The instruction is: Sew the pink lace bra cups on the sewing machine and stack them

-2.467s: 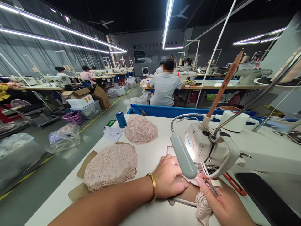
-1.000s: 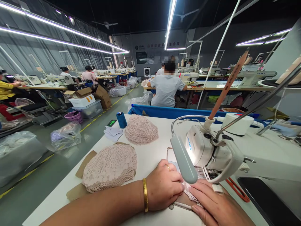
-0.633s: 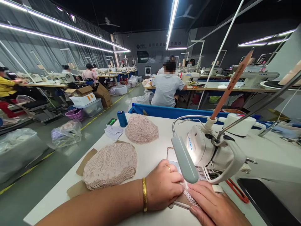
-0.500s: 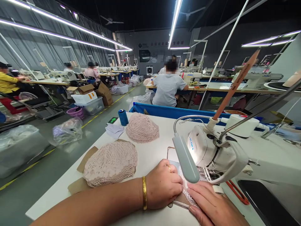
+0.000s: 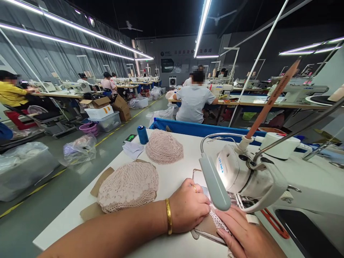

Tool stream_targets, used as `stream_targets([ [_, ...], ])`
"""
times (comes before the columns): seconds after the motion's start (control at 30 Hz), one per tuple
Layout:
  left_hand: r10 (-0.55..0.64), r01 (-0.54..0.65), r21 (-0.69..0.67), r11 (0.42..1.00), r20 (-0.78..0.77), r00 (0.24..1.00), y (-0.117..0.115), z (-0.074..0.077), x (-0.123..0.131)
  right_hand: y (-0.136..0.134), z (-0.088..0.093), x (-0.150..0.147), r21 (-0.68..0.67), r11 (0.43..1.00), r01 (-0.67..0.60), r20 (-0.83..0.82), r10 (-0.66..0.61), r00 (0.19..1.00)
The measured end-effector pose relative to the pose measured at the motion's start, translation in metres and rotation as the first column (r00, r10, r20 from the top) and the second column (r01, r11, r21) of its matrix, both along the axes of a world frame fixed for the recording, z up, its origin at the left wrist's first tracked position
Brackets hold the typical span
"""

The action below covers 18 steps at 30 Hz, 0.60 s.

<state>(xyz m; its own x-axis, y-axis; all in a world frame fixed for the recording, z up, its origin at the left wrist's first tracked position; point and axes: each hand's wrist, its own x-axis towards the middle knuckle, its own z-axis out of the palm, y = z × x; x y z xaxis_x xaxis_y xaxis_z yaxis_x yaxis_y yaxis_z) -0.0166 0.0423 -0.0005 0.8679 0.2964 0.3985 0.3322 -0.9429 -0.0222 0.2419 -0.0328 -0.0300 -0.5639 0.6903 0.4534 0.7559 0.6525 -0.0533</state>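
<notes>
A strip of pale lace trim [image 5: 217,219] lies on a brown fabric piece [image 5: 208,228] beside the needle area of a white sewing machine [image 5: 231,165]. My left hand [image 5: 189,207], with a gold bangle and ring, has its fingers curled closed on the edge of the fabric and lace; its fingertips are partly hidden. Close to the presser foot, my right hand [image 5: 243,229] has the lace between thumb and fingers, its fingers pressed down on it. A grey lamp head [image 5: 215,182] covers part of the sewing spot.
Two piles of pale lace pieces [image 5: 129,186] [image 5: 164,146] sit at left on the white table [image 5: 67,229], near a blue thread cone [image 5: 142,135]. Orange thread snips [image 5: 275,224] and a black phone [image 5: 303,233] lie at right. A pencil [image 5: 272,100] stands on the machine. Co-workers sit farther off.
The view has shifted slightly. More of the brown fabric and lace shows between my hands, and the lace now also shows below my right thumb. Both hands stay close to the machine.
</notes>
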Motion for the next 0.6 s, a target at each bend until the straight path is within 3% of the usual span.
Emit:
stream_targets([
  [0.3,0.049,-0.050,-0.055,0.997,-0.021,0.999,0.0068,0.0009,0.0041,0.0021,-0.0019,0.0014,0.017,0.989,0.144,-0.018,-0.144,0.989],
  [0.6,0.081,-0.081,-0.064,0.995,-0.007,0.997,0.0093,-0.0026,0.0025,0.0041,-0.0037,0.0018,0.008,0.992,0.125,-0.008,-0.125,0.992],
])
